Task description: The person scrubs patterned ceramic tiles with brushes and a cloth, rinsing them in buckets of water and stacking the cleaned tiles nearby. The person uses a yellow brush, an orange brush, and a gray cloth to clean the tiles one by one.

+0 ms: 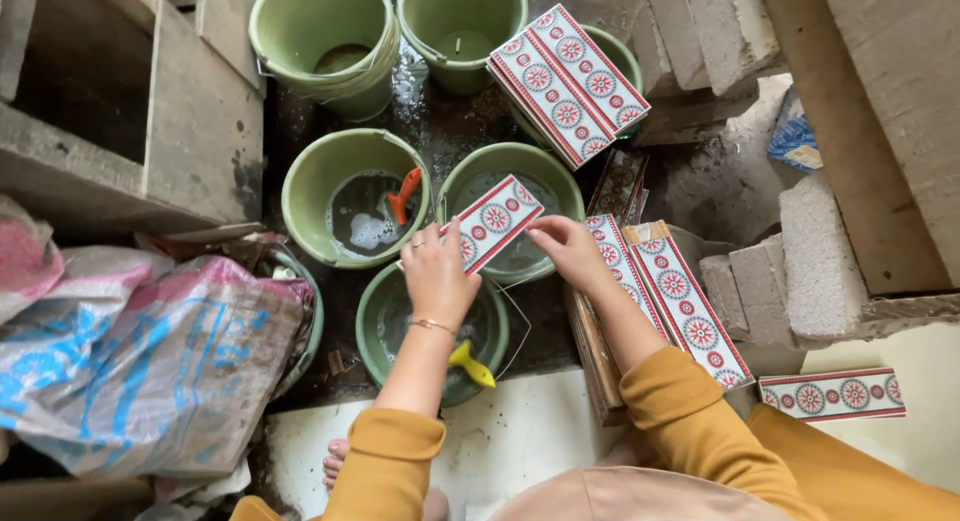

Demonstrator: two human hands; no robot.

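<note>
A narrow patterned tile [494, 222], white with red and blue round motifs, is held over a green bucket [553, 168] of water. My left hand [436, 271] grips its near left end. My right hand [565, 249] holds its right edge with the fingertips. A gold bracelet circles my left wrist. Both sleeves are mustard yellow. Below my left forearm sits another green bucket [372, 326] with a yellow scoop [470, 364] in it.
A stack of the same tiles [566, 83] rests across a bucket at the back. More tiles [680, 306] lean at my right; one [832, 394] lies on the floor. A bucket [310, 186] with an orange scoop [404, 194] stands left. Woven sacks [150, 361] lie left, grey blocks [815, 256] right.
</note>
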